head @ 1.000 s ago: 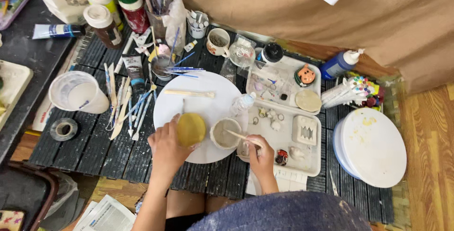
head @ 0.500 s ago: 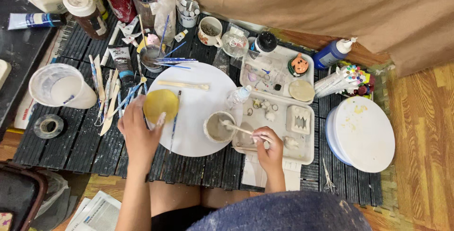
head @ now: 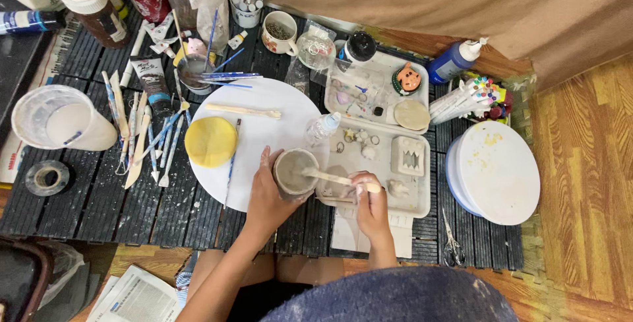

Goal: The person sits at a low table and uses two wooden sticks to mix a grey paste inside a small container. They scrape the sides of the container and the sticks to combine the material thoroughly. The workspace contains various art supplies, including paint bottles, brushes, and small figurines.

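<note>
Left hand (head: 267,193): has left the sponge (head: 210,141); fingers now wrap the cup (head: 295,172).
Right hand (head: 370,198): fingers pinch the stick (head: 336,178), still in the cup.
Cup: plate's (head: 264,134) right edge, near the counter's front.
Meaning: likely steadier stirring.

Head camera looks steeply down (seemingly near) over the cluttered table (head: 99,223).

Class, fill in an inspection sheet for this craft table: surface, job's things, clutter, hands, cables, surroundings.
Surface: dark slatted table, paint-flecked.
Job's things: small cup of grey mix on the white round board; wooden stick in it.
Clutter: yellow disc, brushes, paint bottles, white moulding tray.
Hands: left hand grips cup; right hand holds stick.
Cables: nothing seen.
Surroundings: wood floor, brown cloth.
</note>
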